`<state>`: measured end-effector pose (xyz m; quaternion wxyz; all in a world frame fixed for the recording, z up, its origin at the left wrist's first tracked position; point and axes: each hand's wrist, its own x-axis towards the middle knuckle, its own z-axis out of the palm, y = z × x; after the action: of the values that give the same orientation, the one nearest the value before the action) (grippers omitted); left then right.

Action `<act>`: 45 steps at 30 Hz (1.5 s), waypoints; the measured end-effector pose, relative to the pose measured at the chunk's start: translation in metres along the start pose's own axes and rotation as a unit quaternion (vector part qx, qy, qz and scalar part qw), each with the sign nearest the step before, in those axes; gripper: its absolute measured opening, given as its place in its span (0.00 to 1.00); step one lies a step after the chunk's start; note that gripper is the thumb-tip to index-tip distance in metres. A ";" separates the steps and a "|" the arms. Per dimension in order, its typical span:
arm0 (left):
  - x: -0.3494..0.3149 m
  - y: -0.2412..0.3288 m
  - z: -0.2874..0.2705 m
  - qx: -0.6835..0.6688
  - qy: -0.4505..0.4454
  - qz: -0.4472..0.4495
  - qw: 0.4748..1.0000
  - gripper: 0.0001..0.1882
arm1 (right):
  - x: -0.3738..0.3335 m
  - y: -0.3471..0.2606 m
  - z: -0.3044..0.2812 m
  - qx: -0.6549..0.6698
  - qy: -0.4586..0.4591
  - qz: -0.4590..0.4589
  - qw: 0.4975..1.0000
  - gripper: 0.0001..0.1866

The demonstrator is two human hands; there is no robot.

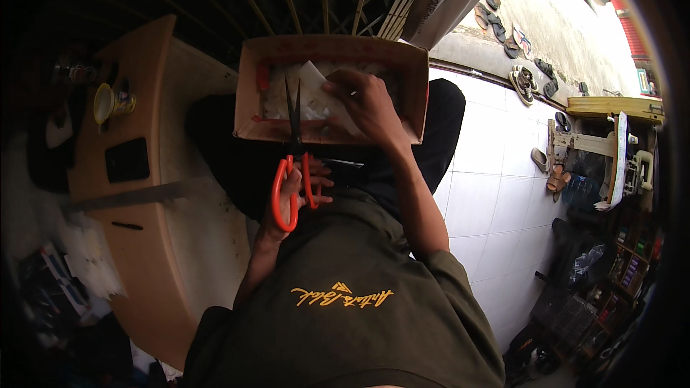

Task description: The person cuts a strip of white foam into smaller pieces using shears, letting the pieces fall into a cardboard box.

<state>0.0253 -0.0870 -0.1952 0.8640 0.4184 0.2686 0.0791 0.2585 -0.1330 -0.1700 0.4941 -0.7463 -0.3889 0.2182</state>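
My left hand [287, 197] is closed through the handles of a pair of scissors [295, 140] with orange-red grips and dark blades. The blades point away from me and stand slightly apart, their tips over an open cardboard box [246, 111]. Over the box's right half, my right hand [363, 100] pinches a small white piece [311, 77], which looks like paper or thin card. Its free corner sticks out to the left, near the scissor tips but apart from them. Many whitish scraps [280, 97] cover the bottom of the box, some of them hidden under my right hand.
On my left is a wooden table [136, 208] bearing a black phone [127, 160], a pen [127, 226] and a small yellow-and-white tub [106, 103]. Dark bars rise behind the box. Sandals and shoes [523, 82] lie to the right, beyond white floor tiles [485, 172].
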 end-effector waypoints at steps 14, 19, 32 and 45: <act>-0.002 0.010 -0.002 0.062 -0.012 -0.008 0.998 0.42 | -0.001 0.003 -0.002 0.089 -0.105 0.038 0.990 0.15; -0.002 0.011 -0.002 0.082 -0.007 -0.018 0.996 0.41 | -0.002 0.009 -0.015 0.103 -0.143 0.035 0.984 0.14; 0.002 0.032 0.011 0.131 0.098 -0.109 0.980 0.29 | 0.001 0.013 -0.012 0.110 -0.145 -0.011 0.983 0.12; 0.003 0.005 -0.007 0.036 -0.078 -0.030 0.996 0.59 | 0.003 0.013 -0.006 0.137 -0.037 -0.019 0.990 0.10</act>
<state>0.0249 -0.0774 -0.1961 0.8686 0.4459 0.2158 0.0109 0.2697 -0.1368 -0.1790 0.5810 -0.6556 -0.3875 0.2871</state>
